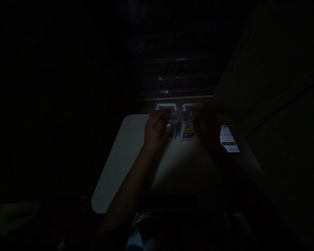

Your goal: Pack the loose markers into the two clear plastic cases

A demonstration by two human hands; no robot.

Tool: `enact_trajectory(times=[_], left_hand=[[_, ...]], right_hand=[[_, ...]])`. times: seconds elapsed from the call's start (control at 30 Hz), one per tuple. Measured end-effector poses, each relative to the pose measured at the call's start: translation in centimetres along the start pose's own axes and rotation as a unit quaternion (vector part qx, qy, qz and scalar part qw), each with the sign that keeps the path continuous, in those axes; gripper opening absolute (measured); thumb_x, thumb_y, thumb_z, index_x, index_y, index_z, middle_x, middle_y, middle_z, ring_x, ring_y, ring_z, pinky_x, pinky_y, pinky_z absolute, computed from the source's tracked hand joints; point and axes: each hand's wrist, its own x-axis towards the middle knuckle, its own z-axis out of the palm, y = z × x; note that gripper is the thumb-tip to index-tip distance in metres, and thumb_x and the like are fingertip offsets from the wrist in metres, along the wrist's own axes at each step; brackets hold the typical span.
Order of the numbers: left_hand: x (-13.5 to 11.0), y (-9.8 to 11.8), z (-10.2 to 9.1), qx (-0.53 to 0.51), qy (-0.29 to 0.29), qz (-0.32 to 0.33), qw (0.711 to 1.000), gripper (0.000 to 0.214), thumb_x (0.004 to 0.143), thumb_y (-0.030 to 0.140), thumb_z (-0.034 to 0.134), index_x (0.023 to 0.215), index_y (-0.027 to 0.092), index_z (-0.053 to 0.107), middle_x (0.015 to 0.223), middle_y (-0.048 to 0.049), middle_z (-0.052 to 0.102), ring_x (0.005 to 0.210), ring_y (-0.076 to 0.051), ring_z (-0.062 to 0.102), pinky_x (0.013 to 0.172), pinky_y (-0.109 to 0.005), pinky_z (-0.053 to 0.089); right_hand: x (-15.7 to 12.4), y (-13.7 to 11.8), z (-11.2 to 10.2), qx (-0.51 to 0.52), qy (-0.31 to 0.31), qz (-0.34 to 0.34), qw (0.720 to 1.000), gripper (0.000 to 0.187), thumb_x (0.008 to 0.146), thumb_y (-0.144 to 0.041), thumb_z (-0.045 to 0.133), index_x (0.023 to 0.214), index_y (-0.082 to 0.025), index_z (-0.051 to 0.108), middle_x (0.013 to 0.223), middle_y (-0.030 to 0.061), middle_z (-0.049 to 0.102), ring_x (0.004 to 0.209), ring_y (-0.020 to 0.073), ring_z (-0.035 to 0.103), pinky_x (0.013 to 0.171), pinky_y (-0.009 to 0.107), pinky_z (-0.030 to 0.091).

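Observation:
Two clear plastic storage boxes with white carry handles stand side by side at the far edge of the table. Over the top of the left box (173,131) curls my left hand (157,127), its fingers on the lid and the thumb at the front side. Small blue and yellow things show through that box. The right box (184,134) bears a yellow and dark label on its front. My right hand (205,127), deep in shadow, grips this box by its right side and lid. Poor light hides some of the fingertips.
A lit phone (229,139) showing a running timer lies on the pale table (120,167), right of my right forearm. Behind the table rises a dark ridged surface (172,69). A dark cable (277,115) runs along the right wall.

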Motion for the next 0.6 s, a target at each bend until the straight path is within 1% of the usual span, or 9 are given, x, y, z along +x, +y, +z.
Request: enact_trajectory(times=[0.07, 0.13, 0.27, 0.33, 0.4, 0.5, 0.6], left_hand=[[0.12, 0.21, -0.12, -0.001, -0.006, -0.005, 1.000, 0.029, 0.082, 0.048, 0.063, 0.076, 0.019, 0.058, 0.109, -0.0074, 0.065, 0.108, -0.022, 0.060, 0.100, -0.044, 0.047], [0.27, 0.47, -0.26, 0.004, -0.013, -0.014, 1.000, 0.033, 0.082, 0.049, 0.062, 0.072, 0.019, 0.057, 0.109, -0.0081, 0.065, 0.108, -0.023, 0.060, 0.099, -0.045, 0.047], [0.47, 0.74, -0.42, 0.014, -0.007, -0.015, 1.000, 0.028, 0.087, 0.040, 0.057, 0.071, 0.019, 0.056, 0.108, -0.0080, 0.066, 0.105, -0.021, 0.061, 0.098, -0.044, 0.048], [0.49, 0.73, -0.42, 0.013, 0.004, -0.007, 1.000, 0.024, 0.087, 0.036, 0.057, 0.070, 0.019, 0.056, 0.108, -0.0080, 0.066, 0.105, -0.021, 0.061, 0.097, -0.043, 0.049], [0.49, 0.68, -0.38, 0.015, 0.005, -0.005, 1.000, 0.023, 0.087, 0.035, 0.057, 0.070, 0.019, 0.055, 0.108, -0.0080, 0.066, 0.106, -0.021, 0.061, 0.096, -0.043, 0.049], [0.49, 0.61, -0.23, 0.016, -0.004, -0.010, 1.000, 0.021, 0.087, 0.034, 0.056, 0.072, 0.019, 0.056, 0.107, -0.0076, 0.066, 0.105, -0.021, 0.061, 0.095, -0.042, 0.049], [0.55, 0.51, -0.10, 0.009, -0.002, -0.015, 1.000, 0.015, 0.089, 0.032, 0.053, 0.083, 0.019, 0.058, 0.103, -0.0074, 0.067, 0.101, -0.020, 0.061, 0.093, -0.038, 0.050]], right_hand=[[0.15, -0.03, -0.03, 0.012, 0.004, -0.004, 1.000, 0.012, 0.091, -0.032, 0.052, 0.088, -0.022, 0.058, 0.110, 0.0054, 0.065, 0.120, 0.0201, 0.056, 0.101, 0.042, 0.050], [0.32, -0.09, -0.02, 0.021, 0.009, -0.003, 1.000, 0.011, 0.090, -0.031, 0.053, 0.087, -0.022, 0.058, 0.108, 0.0051, 0.066, 0.120, 0.0200, 0.055, 0.101, 0.042, 0.050], [0.40, -0.30, 0.07, 0.037, 0.008, 0.007, 0.999, 0.012, 0.089, -0.032, 0.054, 0.084, -0.022, 0.057, 0.106, 0.0054, 0.066, 0.120, 0.0207, 0.055, 0.100, 0.042, 0.050], [0.16, -0.37, 0.13, 0.039, -0.003, 0.008, 0.999, 0.014, 0.088, -0.034, 0.057, 0.081, -0.022, 0.057, 0.110, 0.0059, 0.065, 0.123, 0.0221, 0.052, 0.102, 0.044, 0.049], [-0.16, -0.33, 0.16, 0.030, -0.023, 0.012, 0.999, 0.017, 0.086, -0.036, 0.059, 0.078, -0.022, 0.056, 0.119, 0.0057, 0.061, 0.130, 0.0237, 0.047, 0.106, 0.046, 0.045], [-0.44, 0.02, 0.12, 0.018, -0.036, 0.010, 0.999, 0.015, 0.086, -0.035, 0.058, 0.079, -0.022, 0.057, 0.126, 0.0051, 0.058, 0.132, 0.0244, 0.044, 0.108, 0.048, 0.041], [-0.27, 0.63, -0.04, 0.031, -0.027, -0.014, 0.999, 0.010, 0.086, -0.031, 0.059, 0.083, -0.022, 0.058, 0.121, 0.0062, 0.061, 0.126, 0.0234, 0.049, 0.106, 0.046, 0.042]])
